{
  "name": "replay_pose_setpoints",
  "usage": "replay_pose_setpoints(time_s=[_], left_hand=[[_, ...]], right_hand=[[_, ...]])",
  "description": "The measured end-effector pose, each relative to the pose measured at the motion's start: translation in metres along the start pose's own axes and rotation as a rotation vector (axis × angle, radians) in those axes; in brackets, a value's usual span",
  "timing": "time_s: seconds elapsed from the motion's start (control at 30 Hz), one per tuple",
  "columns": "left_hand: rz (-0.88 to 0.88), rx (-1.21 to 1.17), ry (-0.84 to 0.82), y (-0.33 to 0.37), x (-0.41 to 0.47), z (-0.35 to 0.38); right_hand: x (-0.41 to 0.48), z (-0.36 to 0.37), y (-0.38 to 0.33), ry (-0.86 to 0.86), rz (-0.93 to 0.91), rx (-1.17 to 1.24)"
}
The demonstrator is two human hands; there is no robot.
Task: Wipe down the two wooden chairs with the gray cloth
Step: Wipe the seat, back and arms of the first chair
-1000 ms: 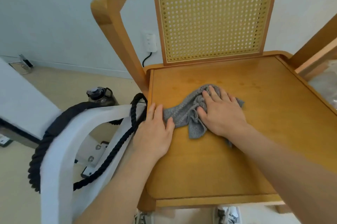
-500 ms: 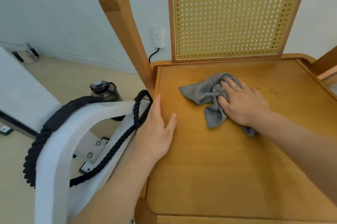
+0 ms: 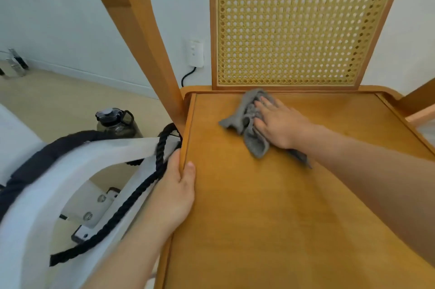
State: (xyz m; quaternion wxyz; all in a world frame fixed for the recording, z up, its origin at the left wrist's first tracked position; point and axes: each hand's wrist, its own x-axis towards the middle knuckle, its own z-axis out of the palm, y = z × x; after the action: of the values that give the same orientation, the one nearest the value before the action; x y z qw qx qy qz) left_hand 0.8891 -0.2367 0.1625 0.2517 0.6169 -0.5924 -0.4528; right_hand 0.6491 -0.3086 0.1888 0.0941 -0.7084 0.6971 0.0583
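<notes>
Looking down, we see the crumpled gray cloth [image 3: 249,124] on the seat of a honey-coloured wooden chair [image 3: 282,218], in the far left part of that seat. Its far end lies just at the foot of the woven cane back panel [image 3: 294,29]. The cloth's long axis runs from that panel toward the front of the seat, slanting a little to the right. One loose corner points left, and a thin tail shows from under the wrist on the near right side.

The right hand [image 3: 280,121] lies flat on the cloth, palm down, with its fingers straight and close together, pointing toward the back panel. It presses the cloth against the wood rather than clasping it.

The left hand [image 3: 176,185] holds the left edge of the seat. Its thumb rests on top of the wood and its fingers go down over the side, where we cannot see their tips.

Just beside that hand, a thick black twisted rope [image 3: 131,201] hangs over a white curved frame [image 3: 47,190]. A dark water jug with a handled lid [image 3: 115,121] stands on the pale floor behind them. A white wall plug with a black cord [image 3: 195,53] shows between the chair's post and its back panel.
</notes>
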Motion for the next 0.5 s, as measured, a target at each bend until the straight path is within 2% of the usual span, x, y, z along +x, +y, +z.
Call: replay_pose_setpoints(time_s=[0.07,0.17,0.37,0.5], left_hand=[[0.030,0.027,0.033,0.000,-0.003,0.002],[0.046,0.030,0.077,-0.003,0.002,0.005],[0.095,-0.017,0.091,-0.006,0.005,0.004],[0.018,-0.077,0.031,-0.006,0.004,0.000]], right_hand=[[0.025,0.000,-0.011,0.012,0.115,-0.030],[0.045,0.006,-0.060,0.061,0.165,-0.009],[0.029,0.013,-0.131,0.113,-0.147,0.064],[-0.034,0.023,-0.108,0.086,-0.255,0.089]])
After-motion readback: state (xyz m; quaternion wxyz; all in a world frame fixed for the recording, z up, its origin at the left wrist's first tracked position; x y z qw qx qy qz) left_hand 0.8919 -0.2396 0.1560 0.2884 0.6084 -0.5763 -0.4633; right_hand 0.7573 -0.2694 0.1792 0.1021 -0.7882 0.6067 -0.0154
